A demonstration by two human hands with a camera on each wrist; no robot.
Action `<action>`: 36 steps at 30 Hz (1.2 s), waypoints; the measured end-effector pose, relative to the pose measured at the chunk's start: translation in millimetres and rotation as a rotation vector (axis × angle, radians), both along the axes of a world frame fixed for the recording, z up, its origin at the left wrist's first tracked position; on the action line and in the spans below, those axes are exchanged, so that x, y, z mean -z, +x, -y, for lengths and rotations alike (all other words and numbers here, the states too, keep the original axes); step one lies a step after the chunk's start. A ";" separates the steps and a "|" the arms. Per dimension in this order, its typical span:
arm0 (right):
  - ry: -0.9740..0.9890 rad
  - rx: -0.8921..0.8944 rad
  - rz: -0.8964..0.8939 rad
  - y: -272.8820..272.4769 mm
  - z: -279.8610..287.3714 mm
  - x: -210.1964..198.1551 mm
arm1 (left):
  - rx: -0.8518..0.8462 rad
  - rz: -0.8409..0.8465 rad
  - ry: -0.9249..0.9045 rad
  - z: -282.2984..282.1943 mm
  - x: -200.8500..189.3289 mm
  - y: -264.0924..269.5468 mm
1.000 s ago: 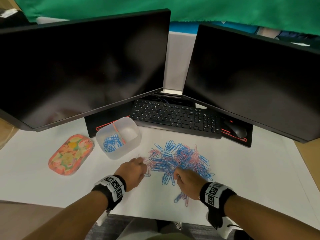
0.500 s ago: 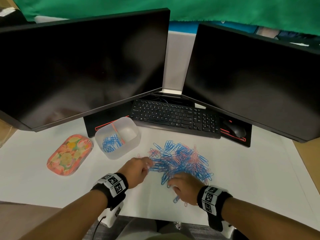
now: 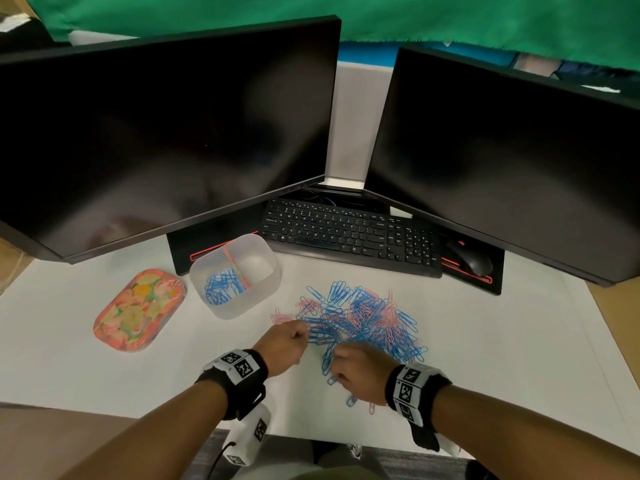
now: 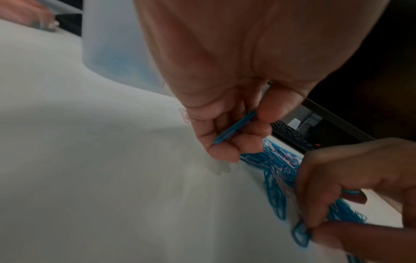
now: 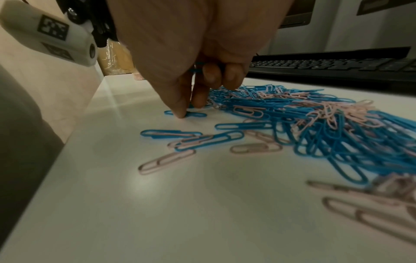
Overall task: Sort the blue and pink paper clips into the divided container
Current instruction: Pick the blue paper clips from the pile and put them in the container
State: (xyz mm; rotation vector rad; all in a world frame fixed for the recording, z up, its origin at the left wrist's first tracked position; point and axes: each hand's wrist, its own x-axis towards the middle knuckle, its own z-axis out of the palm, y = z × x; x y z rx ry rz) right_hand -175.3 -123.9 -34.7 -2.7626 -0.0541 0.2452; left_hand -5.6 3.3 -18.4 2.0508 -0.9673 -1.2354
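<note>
Blue and pink paper clips (image 3: 363, 323) lie heaped just beside the divided container (image 3: 239, 275). Left hand (image 3: 284, 344), at the heap's container side, curls round a blue clip (image 4: 234, 127); right hand (image 3: 360, 375) pinches another clip (image 5: 186, 113) at the heap's near edge.

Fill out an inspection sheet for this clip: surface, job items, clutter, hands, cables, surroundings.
Surface: white desk.
Job items: mixed pile of blue and pink clips right of the container; its left compartment holds blue clips, the right one looks empty.
Clutter: floral tin left of the container; keyboard and mouse behind.
Hands: left hand holds a blue clip; right hand holds blue clips and pinches at another on the desk.
Cables: some behind the keyboard.
Surroundings: two dark monitors, green cloth behind.
</note>
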 end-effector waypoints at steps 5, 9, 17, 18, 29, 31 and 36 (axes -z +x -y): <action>0.088 0.029 -0.099 2.8 -2.9 -1.6 | 0.062 0.119 0.037 12.5 0.8 -3.3; 0.103 0.096 -0.186 4.6 -2.1 -3.2 | 0.248 0.342 0.076 20.3 3.1 -16.5; 0.073 0.148 -0.211 -5.4 1.0 -2.2 | 0.212 0.417 0.117 21.9 5.7 -16.5; 0.087 0.166 -0.198 -6.7 1.1 -2.9 | 0.193 0.403 0.107 20.5 6.6 -13.5; 0.458 0.521 -0.166 11.2 13.0 -26.3 | -0.056 0.219 -0.071 -1.5 -23.9 15.0; 0.525 0.545 -0.143 22.9 13.7 -33.2 | -0.113 0.259 -0.117 -6.0 -37.6 24.7; 0.581 0.566 -0.101 59.1 11.3 -48.2 | -0.281 0.326 -0.135 -16.5 -68.0 64.9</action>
